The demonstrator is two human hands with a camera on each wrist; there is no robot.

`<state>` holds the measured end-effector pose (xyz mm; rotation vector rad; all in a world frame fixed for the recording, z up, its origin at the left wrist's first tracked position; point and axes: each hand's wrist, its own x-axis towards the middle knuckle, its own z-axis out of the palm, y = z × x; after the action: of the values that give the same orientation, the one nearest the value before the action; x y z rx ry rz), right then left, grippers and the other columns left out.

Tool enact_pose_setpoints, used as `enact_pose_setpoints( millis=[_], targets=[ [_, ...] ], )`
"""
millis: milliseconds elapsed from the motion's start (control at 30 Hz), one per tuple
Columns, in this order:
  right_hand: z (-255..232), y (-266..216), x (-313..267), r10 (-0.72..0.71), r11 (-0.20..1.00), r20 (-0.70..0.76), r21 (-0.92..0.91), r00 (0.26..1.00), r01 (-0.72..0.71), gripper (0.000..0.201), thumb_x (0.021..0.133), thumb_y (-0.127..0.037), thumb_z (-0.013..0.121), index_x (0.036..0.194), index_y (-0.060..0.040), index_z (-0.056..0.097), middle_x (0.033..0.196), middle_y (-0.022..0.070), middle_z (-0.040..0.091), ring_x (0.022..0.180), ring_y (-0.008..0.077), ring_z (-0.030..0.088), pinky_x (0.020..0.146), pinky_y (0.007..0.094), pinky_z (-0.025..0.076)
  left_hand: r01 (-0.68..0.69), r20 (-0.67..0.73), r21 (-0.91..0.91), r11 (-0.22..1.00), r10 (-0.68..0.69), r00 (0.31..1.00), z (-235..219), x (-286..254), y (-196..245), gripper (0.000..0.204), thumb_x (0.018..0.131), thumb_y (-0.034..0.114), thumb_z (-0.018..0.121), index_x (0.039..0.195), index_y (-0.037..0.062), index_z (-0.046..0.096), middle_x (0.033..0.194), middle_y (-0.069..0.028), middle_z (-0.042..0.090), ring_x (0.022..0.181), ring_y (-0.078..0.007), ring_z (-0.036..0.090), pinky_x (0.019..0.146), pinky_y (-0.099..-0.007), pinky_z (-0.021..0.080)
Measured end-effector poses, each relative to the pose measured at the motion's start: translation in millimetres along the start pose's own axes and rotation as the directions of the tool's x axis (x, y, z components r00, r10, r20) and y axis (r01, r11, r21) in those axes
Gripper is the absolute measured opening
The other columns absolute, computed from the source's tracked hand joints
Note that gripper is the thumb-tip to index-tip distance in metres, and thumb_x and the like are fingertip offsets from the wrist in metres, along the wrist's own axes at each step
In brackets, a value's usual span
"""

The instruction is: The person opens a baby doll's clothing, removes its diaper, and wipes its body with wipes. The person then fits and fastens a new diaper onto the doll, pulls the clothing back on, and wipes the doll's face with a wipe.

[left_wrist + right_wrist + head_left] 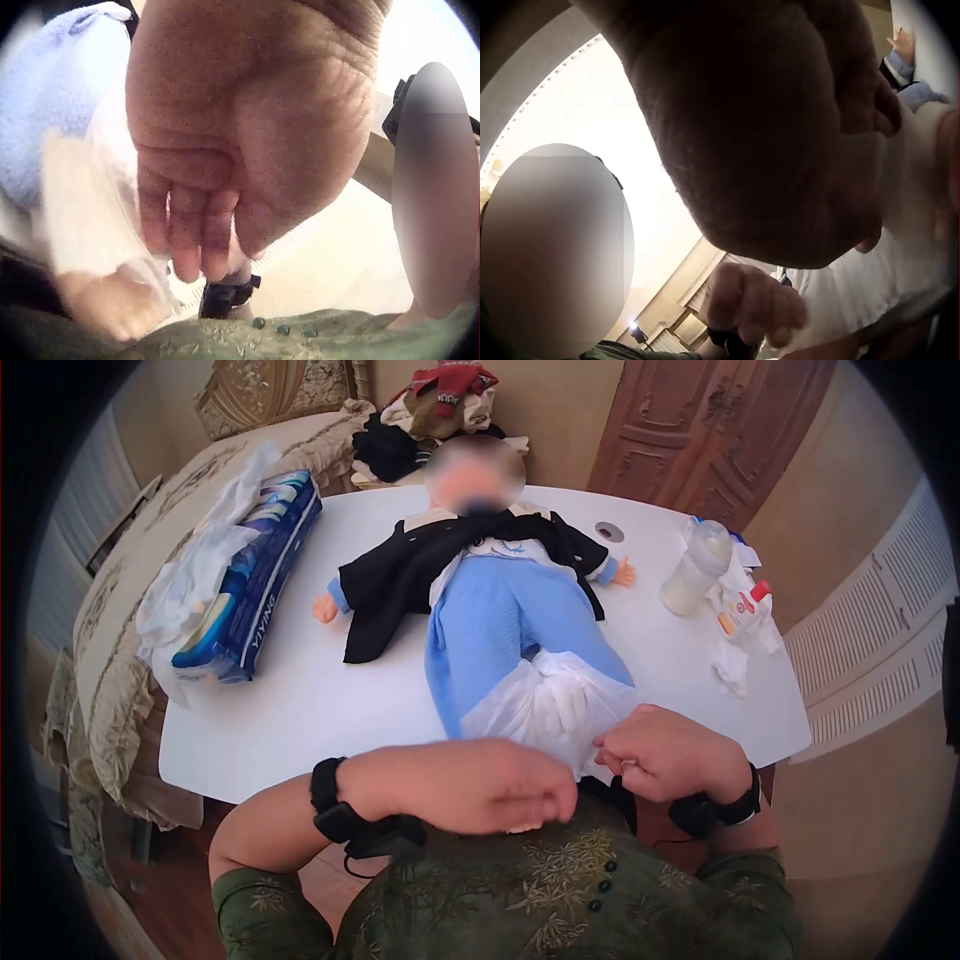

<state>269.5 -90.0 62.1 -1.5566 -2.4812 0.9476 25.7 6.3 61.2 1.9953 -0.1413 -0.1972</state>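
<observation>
**Soft white diaper, the right hand on its edge**

In the head view, the diaper (565,695) lies spread over the lower part of a doll (505,550), on top of its blue trousers (480,630), at the near edge of the white table (380,710). The right hand (675,755) is bent round and grips the diaper's near side edge. The left hand (460,785) is beside the near end, with its fingers loosely bent.

In the left wrist view, the left fingers hang relaxed, a little apart, and nothing is seen in the palm.

In the right wrist view, the right fingers are curled by thin white material; the exact pinch is in shadow and one cannot tell it well. The diaper looks wrinkled and limp there.

It should be very light and soft, thicker in the middle, thin at the sides. It will probably fold easily, and a hard pull could tear the thin edge. The better hold seems to be the side corners, pinched flat and drawn evenly, while a palm steadies the padded middle.
</observation>
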Motion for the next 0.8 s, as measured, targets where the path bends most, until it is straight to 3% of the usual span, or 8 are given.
enact_pose_setpoints(
  millis=[67,100,167,333,400,500,600,800],
  targets=[
    [0,6,1,-0.044,0.999,0.008,0.010,0.999,0.043,0.004,0.071,-0.004,0.054,0.074,-0.0065,0.053,0.082,0.0098,0.063,0.088,0.0275,0.063,0.073,0.0383,0.046,-0.174,-0.394,0.192,0.966,0.238,0.888,-12,-2,-6,0.016,0.090,0.009,0.054,0.104,0.0032,0.057,0.104,-0.0135,0.061,0.098,-0.0287,0.058,0.084,-0.0343,0.045],
    [-1,8,2,-0.090,0.996,0.020,0.021,0.996,0.090,0.006,0.072,-0.005,0.055,0.079,-0.0059,0.056,0.084,0.0110,0.064,0.086,0.0279,0.062,0.073,0.0375,0.047,-0.174,-0.392,0.194,0.965,0.239,0.888,-21,-3,-10,0.016,0.090,0.009,0.054,0.104,0.0032,0.057,0.104,-0.0135,0.061,0.098,-0.0287,0.058,0.084,-0.0343,0.045],
    [-11,4,0,-0.093,0.988,0.041,0.128,0.995,0.087,0.010,0.074,-0.007,0.056,0.084,-0.0050,0.058,0.085,0.0105,0.064,0.084,0.0271,0.062,0.074,0.0364,0.047,0.017,-0.625,0.441,0.898,0.293,0.724,-37,-4,-21,0.019,0.086,0.006,0.058,0.105,0.0043,0.059,0.110,-0.0145,0.060,0.106,-0.0306,0.056,0.089,-0.0356,0.045],
    [-40,4,8,0.125,0.865,-0.134,0.500,0.983,-0.041,0.026,0.080,-0.011,0.059,0.104,-0.0023,0.059,0.097,0.0105,0.062,0.089,0.0237,0.060,0.081,0.0341,0.046,0.175,-0.531,0.649,0.740,0.277,0.801,-32,1,-44,0.021,0.084,0.008,0.059,0.105,0.0056,0.060,0.111,-0.0109,0.061,0.112,-0.0278,0.054,0.099,-0.0409,0.036],
    [-30,24,36,-0.202,0.974,-0.637,-0.051,0.743,0.222,0.030,0.080,-0.012,0.061,0.109,-0.0027,0.057,0.097,0.0114,0.059,0.090,0.0268,0.057,0.078,0.0334,0.046,0.193,-0.517,0.691,0.696,0.290,0.805,-23,5,-46,0.022,0.084,0.012,0.060,0.106,0.0071,0.061,0.108,-0.0062,0.062,0.110,-0.0254,0.054,0.101,-0.0457,0.030],
    [-22,17,46,-0.017,0.989,-0.577,0.110,0.817,0.098,0.034,0.080,-0.010,0.060,0.113,-0.0027,0.056,0.107,0.0134,0.057,0.098,0.0272,0.055,0.083,0.0349,0.045,0.080,-0.431,0.595,0.800,0.234,0.871,-24,10,-40,0.021,0.084,0.016,0.060,0.104,0.0093,0.063,0.105,-0.0057,0.062,0.104,-0.0248,0.056,0.096,-0.0443,0.032],
    [-17,9,44,-0.147,0.986,-0.414,0.013,0.898,0.167,0.028,0.085,-0.020,0.058,0.107,-0.0030,0.060,0.099,0.0145,0.060,0.092,0.0314,0.056,0.082,0.0388,0.045,0.088,-0.278,0.692,0.716,0.153,0.948,-21,12,-43,0.022,0.084,0.021,0.061,0.103,0.0115,0.064,0.104,-0.0055,0.062,0.101,-0.0232,0.056,0.094,-0.0404,0.033],
    [-6,-8,32,-0.020,0.984,-0.154,-0.178,0.988,-0.008,0.027,0.087,-0.030,0.057,0.093,-0.0040,0.063,0.089,0.0131,0.061,0.089,0.0316,0.058,0.076,0.0404,0.047,0.102,-0.351,0.790,0.605,0.309,0.884,1,20,-47,0.022,0.084,0.028,0.059,0.097,0.0115,0.067,0.097,-0.0054,0.062,0.096,-0.0208,0.056,0.096,-0.0381,0.032]
  ],
)
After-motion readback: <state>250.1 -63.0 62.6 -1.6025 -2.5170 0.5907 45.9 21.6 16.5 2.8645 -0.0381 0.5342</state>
